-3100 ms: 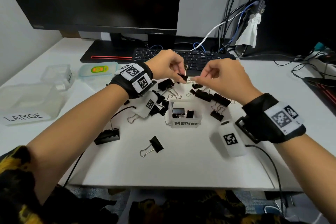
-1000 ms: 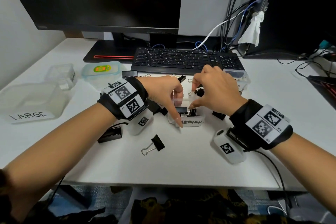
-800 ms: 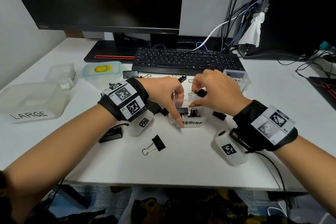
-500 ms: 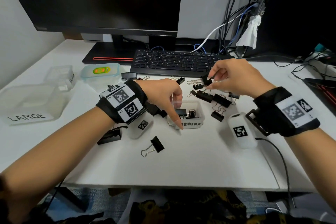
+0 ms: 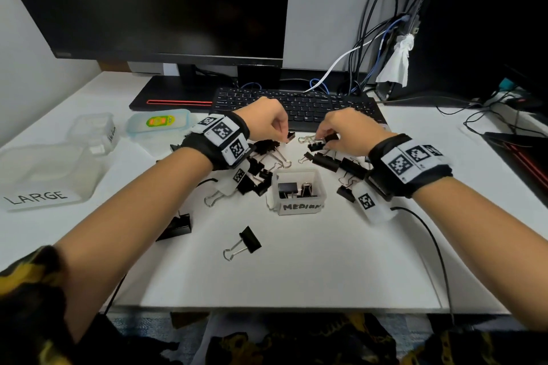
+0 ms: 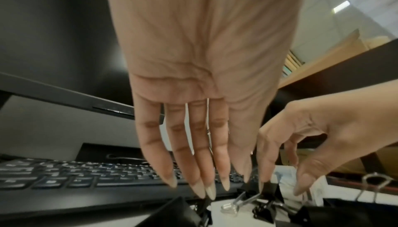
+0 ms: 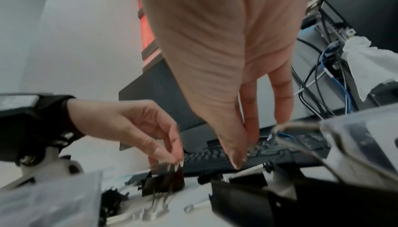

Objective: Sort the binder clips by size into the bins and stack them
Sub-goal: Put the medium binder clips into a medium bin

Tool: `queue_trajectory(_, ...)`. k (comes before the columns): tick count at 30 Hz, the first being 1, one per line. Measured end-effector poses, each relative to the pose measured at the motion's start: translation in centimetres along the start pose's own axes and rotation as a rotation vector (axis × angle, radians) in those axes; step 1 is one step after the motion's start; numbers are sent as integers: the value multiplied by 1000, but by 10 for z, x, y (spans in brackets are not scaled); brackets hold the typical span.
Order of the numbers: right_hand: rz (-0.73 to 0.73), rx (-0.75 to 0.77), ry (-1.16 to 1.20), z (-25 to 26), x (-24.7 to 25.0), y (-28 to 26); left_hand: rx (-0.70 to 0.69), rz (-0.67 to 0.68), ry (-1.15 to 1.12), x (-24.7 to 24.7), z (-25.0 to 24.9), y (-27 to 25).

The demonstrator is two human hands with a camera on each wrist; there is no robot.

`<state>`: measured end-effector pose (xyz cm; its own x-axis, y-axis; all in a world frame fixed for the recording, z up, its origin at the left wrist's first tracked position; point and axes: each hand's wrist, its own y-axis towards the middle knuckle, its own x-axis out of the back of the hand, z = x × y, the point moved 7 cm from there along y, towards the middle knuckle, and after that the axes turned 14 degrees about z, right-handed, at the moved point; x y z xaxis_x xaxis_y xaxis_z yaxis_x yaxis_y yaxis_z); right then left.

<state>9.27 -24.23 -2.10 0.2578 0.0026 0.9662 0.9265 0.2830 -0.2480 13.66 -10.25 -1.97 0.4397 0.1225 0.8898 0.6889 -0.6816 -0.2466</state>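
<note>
Mid-sort, picking from the loose pile in front of the keyboard (image 5: 296, 104). My right hand (image 5: 350, 130) pinched a small binder clip (image 5: 318, 144) just above the pile. My left hand (image 5: 267, 124) reached, fingers curled together; whether it held anything, I could not tell. Next, judged: carry clip to matching bin; medium bin (image 5: 299, 207) sat nearest.

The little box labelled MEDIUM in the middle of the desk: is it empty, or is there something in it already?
Not empty. The MEDIUM box is open-topped, and the head view shows a few black binder clips inside it.
</note>
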Motion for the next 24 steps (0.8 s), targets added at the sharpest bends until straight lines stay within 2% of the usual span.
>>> queue_trajectory(8, 35, -27, -80, 6, -8, 16, 61, -59, 163, 7, -10, 30)
queue_trajectory(16, 41, -35, -53, 12, -7, 14, 149, 137, 309, -10, -12, 44)
queue_trajectory(24, 22, 36, 9, 19, -5, 6, 148, 176, 328, -12, -15, 36)
